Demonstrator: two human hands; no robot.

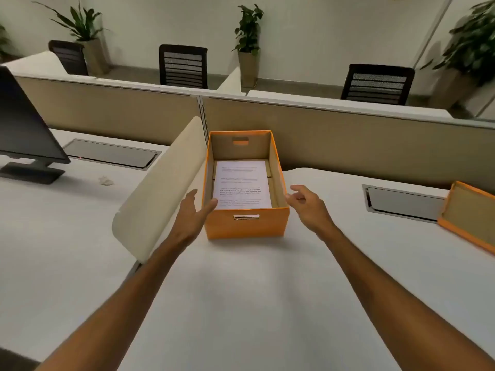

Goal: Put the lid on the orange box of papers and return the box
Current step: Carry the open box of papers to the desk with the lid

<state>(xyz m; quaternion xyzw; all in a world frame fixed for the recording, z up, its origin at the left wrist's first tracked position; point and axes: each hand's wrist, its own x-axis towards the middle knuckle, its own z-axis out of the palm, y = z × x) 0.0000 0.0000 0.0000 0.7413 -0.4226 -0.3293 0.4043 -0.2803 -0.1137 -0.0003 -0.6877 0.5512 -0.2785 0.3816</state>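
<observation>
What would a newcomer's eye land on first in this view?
The open orange box at the centre of the white desk, with a stack of printed papers inside. Both hands flank it, open: left hand at its near left corner, right hand just off its right side. The orange lid lies far right.

The orange box [245, 227] looks like matt cardboard, brown inside, with a shiny metal label holder [246, 217]. White printed paper [242, 183] lies inside. The table [241, 303] is smooth and matt.

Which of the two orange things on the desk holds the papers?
The open orange box between both hands, papers inside. The other, the orange lid at the desk's right edge, lies empty.
</observation>
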